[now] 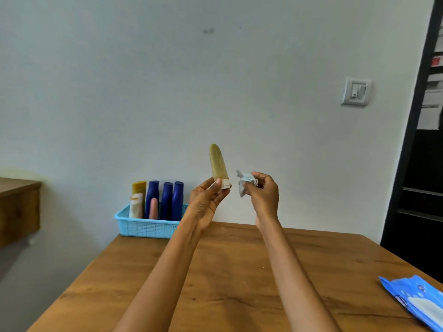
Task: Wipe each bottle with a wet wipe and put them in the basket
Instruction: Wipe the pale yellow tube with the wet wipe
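My left hand [208, 200] is raised above the table and pinches an olive-yellow bottle [217, 164] by its white cap, with the body pointing up. Just to its right, my right hand [263, 192] grips a crumpled grey-white wet wipe [244, 182], a small gap away from the bottle. At the table's far left corner stands a light blue basket [146, 226] holding several upright bottles: three dark blue ones [166, 200], a yellow one [139, 186], a white one [136, 206] and a pink one [153, 208].
A blue pack of wet wipes [417, 303] lies at the right front edge of the wooden table [227, 271]. A wooden cabinet [19, 207] stands off to the left, a dark shelf unit [422, 188] to the right, and a light switch [356, 91] is on the wall.
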